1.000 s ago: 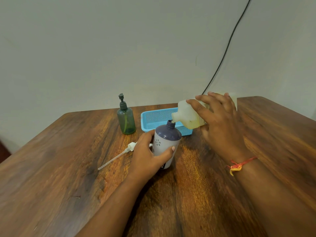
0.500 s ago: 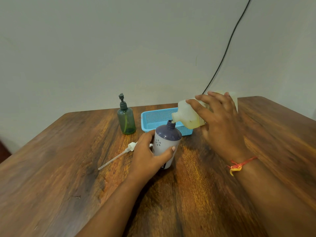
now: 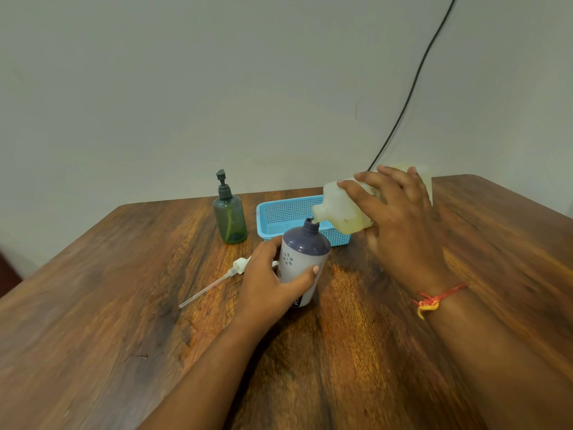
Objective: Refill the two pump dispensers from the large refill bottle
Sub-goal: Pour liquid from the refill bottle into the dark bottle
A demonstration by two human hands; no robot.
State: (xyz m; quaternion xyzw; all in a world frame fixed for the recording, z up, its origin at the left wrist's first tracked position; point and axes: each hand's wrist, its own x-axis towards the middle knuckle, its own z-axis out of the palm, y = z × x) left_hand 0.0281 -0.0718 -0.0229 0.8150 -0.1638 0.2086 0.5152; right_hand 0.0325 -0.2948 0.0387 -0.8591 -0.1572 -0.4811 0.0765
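We are at the pouring step for the first of the two dispensers. Our right hand (image 3: 400, 218) grips the large refill bottle (image 3: 338, 206) from above, with the fingers curled over its side, and holds it tilted almost flat. The mouth of the bottle meets the open neck of the grey and purple dispenser (image 3: 302, 259). Our left hand (image 3: 266, 283) is wrapped around this dispenser, thumb in front, and steadies it upright on the tabletop (image 3: 124, 305), just below and to the left of the right hand. Its white pump (image 3: 217, 282) with the long tube lies on the tabletop on the far side of the left hand. The green dispenser (image 3: 231, 218) stands beyond the left hand with its pump on, so we judge it is not yet opened. The next move, we think, calls for a steady tilt with the mouth exactly on the neck, and then for lifting the bottle upright before the liquid overflows. We cannot see the stream itself, and the dispenser wall is not transparent, so the level inside is unknown. The right hand covers most of the refill bottle, the left hand hides part of the pump head, and the small print low on the dispenser is unreadable.
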